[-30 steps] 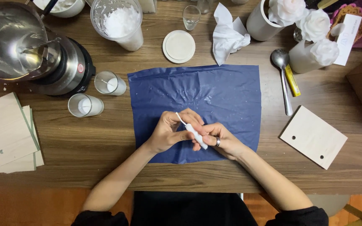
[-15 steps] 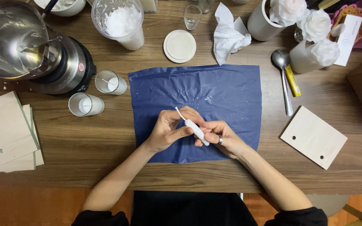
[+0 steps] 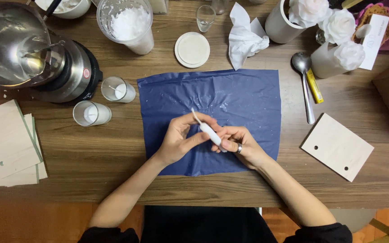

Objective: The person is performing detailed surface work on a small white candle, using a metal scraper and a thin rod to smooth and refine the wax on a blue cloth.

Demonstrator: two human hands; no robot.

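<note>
Both hands meet over a dark blue sheet [image 3: 244, 96] spread on the wooden table [image 3: 91, 157]. Between them is a small white stick-shaped candle [image 3: 209, 131] with a thin wick poking up and left. My left hand [image 3: 181, 140] pinches the candle's upper part with thumb and fingers. My right hand [image 3: 238, 145], wearing a ring, grips its lower end. White wax flecks dot the sheet above the hands.
Two small glass candle jars [image 3: 119, 89] [image 3: 91, 113] stand left of the sheet beside a steel melting pot [image 3: 21, 49]. Wooden boards lie at left [image 3: 7, 141] and right [image 3: 337, 146]. A cup of white flakes [image 3: 129, 22], round lid [image 3: 192, 49], crumpled tissue [image 3: 245, 38], spoon [image 3: 304, 76], and white wax roses [image 3: 334, 27] line the back.
The hands have stayed in the same spot; the fingers shifted slightly along the white candle, whose angle is nearly unchanged.
</note>
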